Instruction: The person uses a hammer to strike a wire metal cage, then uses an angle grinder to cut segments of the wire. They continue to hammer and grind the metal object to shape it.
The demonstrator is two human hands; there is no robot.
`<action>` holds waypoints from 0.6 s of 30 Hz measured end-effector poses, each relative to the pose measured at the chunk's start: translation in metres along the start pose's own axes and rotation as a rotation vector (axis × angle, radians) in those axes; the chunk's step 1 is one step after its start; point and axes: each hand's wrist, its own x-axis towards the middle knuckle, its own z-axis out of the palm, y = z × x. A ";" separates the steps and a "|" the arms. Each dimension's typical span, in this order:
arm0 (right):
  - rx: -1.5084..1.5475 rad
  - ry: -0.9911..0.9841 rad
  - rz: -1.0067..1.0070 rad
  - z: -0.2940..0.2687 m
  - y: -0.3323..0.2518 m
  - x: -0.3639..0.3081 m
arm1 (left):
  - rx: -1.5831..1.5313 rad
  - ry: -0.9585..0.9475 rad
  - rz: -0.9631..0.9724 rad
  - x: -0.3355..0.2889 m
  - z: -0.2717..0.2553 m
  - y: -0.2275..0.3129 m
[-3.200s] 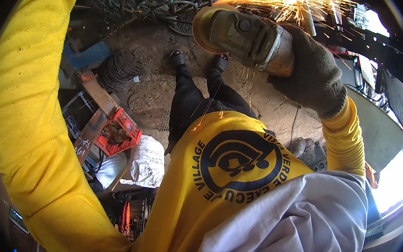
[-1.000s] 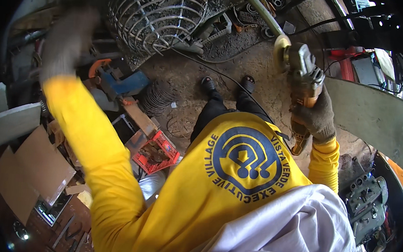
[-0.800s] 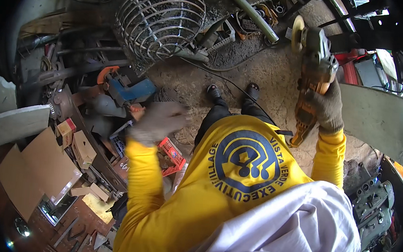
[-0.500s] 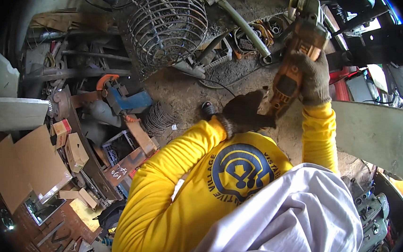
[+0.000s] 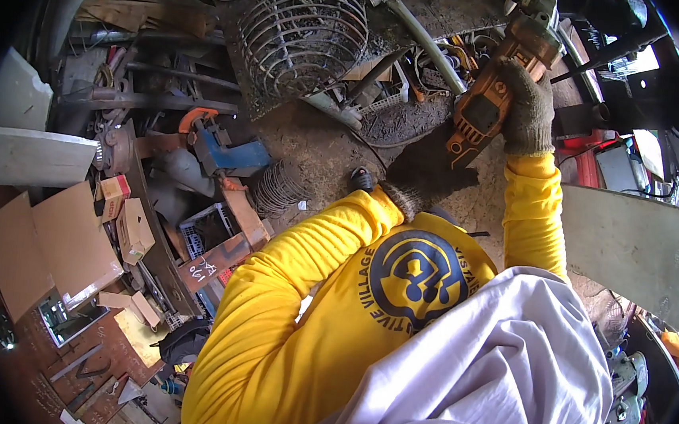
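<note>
An orange-brown angle grinder (image 5: pixel 487 104) slants across the upper right, its metal head and disc pointing away from me. My right hand (image 5: pixel 529 107), in a grey-brown knitted glove, is closed round the grinder's body from its right side. At the tool's rear end is my left hand (image 5: pixel 430 170) in a dark glove; thumb and fingers lie either side of the tail, and the fingers are partly lost in shadow. Both arms wear yellow sleeves.
A round wire cage (image 5: pixel 304 38) and a metal pipe (image 5: pixel 424 43) lie ahead. A blue bench vise (image 5: pixel 232 154) and coiled wire (image 5: pixel 279 190) stand to the left, with cardboard (image 5: pixel 54 245) beyond. At the right is a pale panel (image 5: pixel 632 243).
The grinder's tail has risen away from my body, and my left hand has moved with it, closer round the rear end. My right hand keeps its hold. The whole view has shifted slightly.
</note>
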 end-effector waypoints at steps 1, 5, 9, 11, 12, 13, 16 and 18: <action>0.013 -0.005 0.008 0.000 0.001 0.000 | 0.009 -0.073 -0.046 0.001 -0.007 0.007; 0.072 -0.067 0.014 0.002 0.000 0.003 | 0.111 -0.108 0.022 0.005 -0.011 0.006; 0.245 -0.193 0.106 -0.010 0.001 0.014 | -0.187 -0.207 0.085 0.003 -0.014 -0.006; 0.434 -0.326 0.129 0.003 -0.004 0.018 | -0.696 -0.549 -0.175 0.011 -0.008 -0.042; 0.528 -0.384 0.138 0.005 -0.006 0.023 | -0.650 -0.539 -0.233 0.013 -0.007 -0.027; 0.529 -0.396 0.158 -0.002 0.001 0.038 | -0.600 -0.531 -0.292 0.012 -0.008 -0.003; -0.023 -0.280 0.286 0.008 -0.022 0.054 | -0.396 -0.260 -0.256 0.012 0.013 0.006; -0.547 -0.096 0.097 0.029 -0.023 0.042 | 0.030 0.059 -0.054 0.016 0.025 -0.001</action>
